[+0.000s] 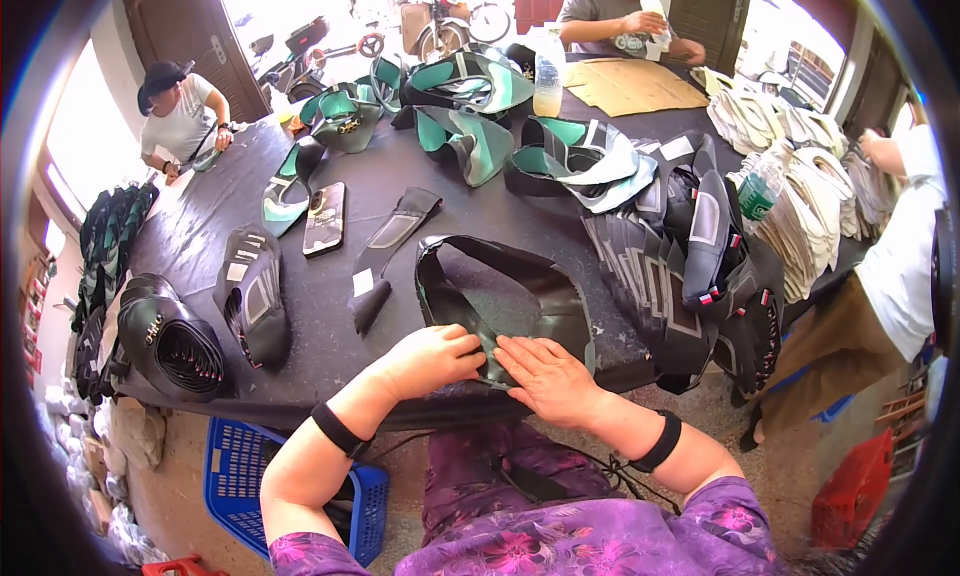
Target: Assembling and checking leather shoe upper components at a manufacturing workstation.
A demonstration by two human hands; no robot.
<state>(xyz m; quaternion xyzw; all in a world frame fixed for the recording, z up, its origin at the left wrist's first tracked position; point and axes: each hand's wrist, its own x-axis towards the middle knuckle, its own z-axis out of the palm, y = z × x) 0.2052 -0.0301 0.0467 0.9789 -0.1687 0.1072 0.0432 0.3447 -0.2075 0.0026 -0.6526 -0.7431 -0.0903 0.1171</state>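
Observation:
In front of me on the table lies a large black leather-like piece [555, 294], bent into an open loop, which looks like a shoe upper. My left hand [430, 361] has its fingers curled and pinched on the loop's near edge. Beside it, my right hand [550, 379] lies flat on the same edge, fingers stretched out. Both hands nearly touch at the fingertips. Beyond the loop's left side rests a narrow dark strip [400, 223] with grey trim and a white label. What sits under my fingers is hidden.
Stacked dark pieces [650, 286] crowd the right; a rolled black stack [185, 341] and trimmed pieces [252, 296] lie left. Teal-lined pieces [465, 141], a phone [325, 219] and a bottle [548, 76] are farther back. A blue basket [235, 476] stands below. Other people stand around.

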